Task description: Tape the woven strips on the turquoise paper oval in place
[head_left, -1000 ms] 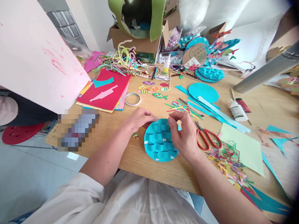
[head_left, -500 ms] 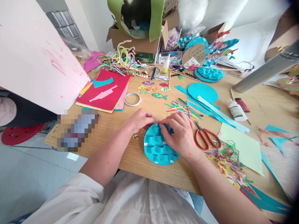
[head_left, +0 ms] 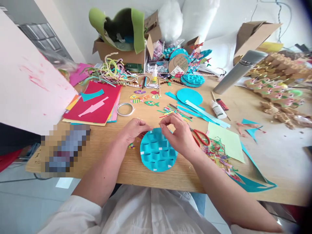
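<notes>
We see a round turquoise paper disc [head_left: 156, 155], its patterned face turned up towards us; staggered rows of raised, wavy turquoise paper strips [head_left: 152, 146] cross it; small white rectangular patches [head_left: 160, 149] dot its middle and rim; we find it near the front edge of the light-brown wooden table [head_left: 102, 133], its upper right partly hidden.

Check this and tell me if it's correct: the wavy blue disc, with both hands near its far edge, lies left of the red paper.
Wrong side: the head view shows the wavy blue disc lying right of the red paper. The left hand and right hand are near its far edge.
</notes>
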A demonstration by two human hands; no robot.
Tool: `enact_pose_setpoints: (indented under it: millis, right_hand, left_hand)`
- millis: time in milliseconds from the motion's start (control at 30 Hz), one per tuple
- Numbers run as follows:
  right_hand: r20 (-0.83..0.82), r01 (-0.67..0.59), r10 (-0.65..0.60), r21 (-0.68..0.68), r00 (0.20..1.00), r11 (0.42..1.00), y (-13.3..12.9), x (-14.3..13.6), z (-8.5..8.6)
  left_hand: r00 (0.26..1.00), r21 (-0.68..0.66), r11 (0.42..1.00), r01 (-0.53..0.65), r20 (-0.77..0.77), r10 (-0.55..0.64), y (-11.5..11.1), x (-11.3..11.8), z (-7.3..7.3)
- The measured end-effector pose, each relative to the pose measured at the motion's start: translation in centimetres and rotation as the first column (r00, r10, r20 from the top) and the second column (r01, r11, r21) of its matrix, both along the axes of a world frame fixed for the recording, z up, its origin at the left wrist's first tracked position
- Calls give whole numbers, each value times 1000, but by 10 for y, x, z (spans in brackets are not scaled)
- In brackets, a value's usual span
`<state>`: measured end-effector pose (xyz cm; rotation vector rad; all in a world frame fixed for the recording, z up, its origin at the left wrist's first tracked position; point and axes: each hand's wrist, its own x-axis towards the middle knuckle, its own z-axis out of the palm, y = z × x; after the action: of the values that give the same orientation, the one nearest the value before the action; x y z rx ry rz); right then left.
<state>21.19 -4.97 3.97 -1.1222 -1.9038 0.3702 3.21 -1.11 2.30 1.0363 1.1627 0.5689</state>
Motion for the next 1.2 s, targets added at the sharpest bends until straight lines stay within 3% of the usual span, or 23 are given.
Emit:
enact_pose_setpoints:
  millis: [167,400,633,800,900,1000,1200]
  right_hand:
    - [167,-41,39,7,985,999,-6,5,1]
    - [453,-24,-50,157,890,987,-12,-3,-5]
    - [474,-51,-33,163,880,985,-7,-11,-6]
    - [417,6,-74,162,906,987,-9,-4,2]
    - [384,55,-115,163,916,985,-18,23,9]
    - [461,131,-187,151,868,980,-31,71,5]
    - [702,388,-295,28,648,921,-60,167,-18]
  left_hand:
    - [1000,21,1000,14,0,-14,0,0,-1]
    - [999,56,998,33,35,-35,-1,0,-5]
    - [998,54,998,31,49,-34,-3,0,-2]
    - [998,50,998,36,56,-39,-2,0,-1]
    - [999,12,999,30,39,-30,-1,-1,0]
    - [999,1,1000,18,35,-18,0,-2,1]
    - [999,-23,1000,7,45,-6,0,-3,0]
